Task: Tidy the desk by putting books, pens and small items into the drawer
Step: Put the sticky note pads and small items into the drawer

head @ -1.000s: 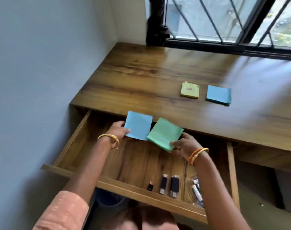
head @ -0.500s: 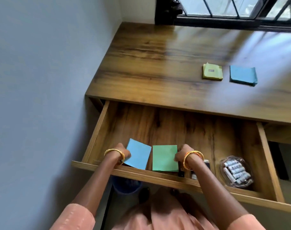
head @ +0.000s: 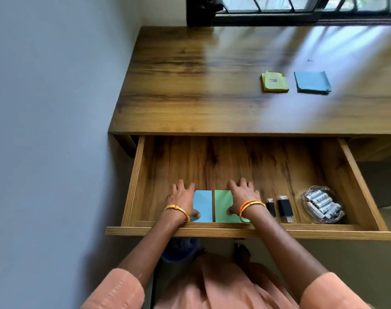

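The wooden drawer stands pulled out under the desk. A blue paper pad and a green paper pad lie flat side by side at the drawer's front. My left hand rests on the blue pad's left edge, fingers spread, thumb on the pad. My right hand lies on the green pad's right side, fingers spread, thumb pressing it down. On the desktop sit a yellow-green pad and a second blue pad.
Right of my hands in the drawer lie two black USB sticks and a clear bag of small white tubes. A blue wall runs along the left. A window with black bars is behind the desk.
Both hands carried the blue and green pads down from above the drawer and laid them flat at its front edge. The fingers have spread out over the pads.
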The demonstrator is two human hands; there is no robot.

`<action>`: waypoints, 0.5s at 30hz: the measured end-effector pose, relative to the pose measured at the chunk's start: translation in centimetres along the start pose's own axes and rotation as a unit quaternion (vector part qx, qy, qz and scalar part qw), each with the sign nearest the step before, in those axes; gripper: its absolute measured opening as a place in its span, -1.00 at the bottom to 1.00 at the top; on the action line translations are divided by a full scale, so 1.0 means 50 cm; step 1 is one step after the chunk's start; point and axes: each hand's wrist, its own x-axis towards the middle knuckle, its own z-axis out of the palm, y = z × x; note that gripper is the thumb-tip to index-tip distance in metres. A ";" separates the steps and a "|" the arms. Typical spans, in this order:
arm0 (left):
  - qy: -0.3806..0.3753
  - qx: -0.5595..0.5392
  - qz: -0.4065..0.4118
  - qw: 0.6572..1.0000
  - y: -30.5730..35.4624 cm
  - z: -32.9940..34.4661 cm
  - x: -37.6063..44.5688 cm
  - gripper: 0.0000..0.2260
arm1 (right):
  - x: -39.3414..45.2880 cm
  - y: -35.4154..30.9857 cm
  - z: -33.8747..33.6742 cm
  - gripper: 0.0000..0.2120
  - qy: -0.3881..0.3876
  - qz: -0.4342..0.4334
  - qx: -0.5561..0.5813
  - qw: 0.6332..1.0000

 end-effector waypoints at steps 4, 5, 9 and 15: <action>0.013 -0.001 0.004 1.000 0.007 0.005 -0.002 -0.28 | -0.011 0.000 0.010 -0.25 0.019 0.005 0.013 1.000; 0.009 -0.002 0.008 1.000 0.008 0.006 -0.002 -0.28 | -0.012 0.000 0.011 -0.26 0.021 0.005 0.017 1.000; 0.011 0.009 0.013 1.000 0.011 0.007 -0.007 -0.28 | -0.013 0.000 0.013 -0.25 0.025 0.002 0.010 1.000; 0.012 0.003 0.001 1.000 0.015 0.013 -0.002 -0.26 | -0.011 0.000 0.014 -0.24 0.019 -0.002 0.001 1.000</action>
